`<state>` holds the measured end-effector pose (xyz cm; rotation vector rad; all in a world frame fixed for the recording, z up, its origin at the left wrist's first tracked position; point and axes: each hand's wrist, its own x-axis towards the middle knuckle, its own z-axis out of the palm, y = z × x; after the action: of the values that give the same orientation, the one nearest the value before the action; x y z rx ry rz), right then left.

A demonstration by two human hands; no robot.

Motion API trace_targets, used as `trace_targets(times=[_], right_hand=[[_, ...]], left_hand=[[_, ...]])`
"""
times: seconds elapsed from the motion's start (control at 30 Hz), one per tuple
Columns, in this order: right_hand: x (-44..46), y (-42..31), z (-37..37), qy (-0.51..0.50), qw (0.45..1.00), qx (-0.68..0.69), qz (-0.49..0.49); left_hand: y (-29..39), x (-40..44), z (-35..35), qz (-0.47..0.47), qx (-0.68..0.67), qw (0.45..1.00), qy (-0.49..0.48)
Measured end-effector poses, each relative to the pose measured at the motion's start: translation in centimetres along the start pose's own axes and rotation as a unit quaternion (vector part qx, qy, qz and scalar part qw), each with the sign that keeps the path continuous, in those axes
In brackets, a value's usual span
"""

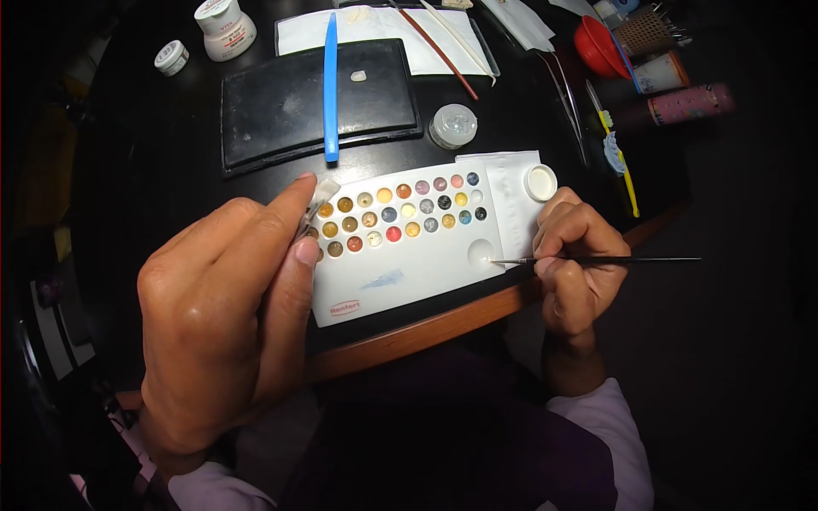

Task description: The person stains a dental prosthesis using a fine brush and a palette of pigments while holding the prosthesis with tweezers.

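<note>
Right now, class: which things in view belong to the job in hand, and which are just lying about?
In use:
fine brush, in the right hand
small metal holder with a pale piece, in the left hand
white palette, the brush tip at its round well

Apparently lying about:
blue tool
red bowl
pink cylinder

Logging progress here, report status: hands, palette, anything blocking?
Left hand pinching small metal tool. Right hand holding brush. Palette: brush tip at large well. Left hand partly hiding palette's left edge.
</note>
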<state>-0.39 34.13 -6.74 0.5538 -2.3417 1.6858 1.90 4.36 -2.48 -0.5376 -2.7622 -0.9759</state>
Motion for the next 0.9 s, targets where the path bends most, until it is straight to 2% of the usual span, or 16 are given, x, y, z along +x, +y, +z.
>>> trace_targets(times=[0.27,0.37,0.47,0.53,0.6,0.67,0.8,0.9], right_hand=[[0.0,-0.1,0.0,0.003,0.999,0.017,0.032],[0.3,0.1,-0.2,0.02,0.993,0.113,0.024],[1.2,-0.2,0.8,0.016,0.992,0.122,-0.039],[2.3,-1.0,1.6,-0.007,0.989,0.102,-0.103],[4.1,-1.5,1.9,-0.043,0.976,0.045,-0.209],[5.3,-2.4,2.4,-0.071,0.967,0.037,-0.243],[6.3,-3.0,4.7,-0.082,0.959,0.1,-0.253],[5.7,-2.7,6.3,-0.087,0.959,0.14,-0.232]], left_hand=[[0.1,0.1,0.0,0.005,0.003,1.0,0.008],[0.0,0.2,0.0,0.02,-0.001,1.0,0.015],[-0.2,0.3,-0.3,0.025,-0.027,0.999,0.007],[-0.4,0.3,-0.5,0.02,-0.059,0.998,-0.003],[-0.3,0.3,-0.7,0.0,-0.093,0.996,-0.017],[-0.4,0.3,-0.9,0.001,-0.087,0.996,-0.021],[-0.4,0.3,-1.0,-0.003,-0.114,0.993,-0.012],[-0.7,0.3,-0.8,-0.015,-0.194,0.981,-0.014]])
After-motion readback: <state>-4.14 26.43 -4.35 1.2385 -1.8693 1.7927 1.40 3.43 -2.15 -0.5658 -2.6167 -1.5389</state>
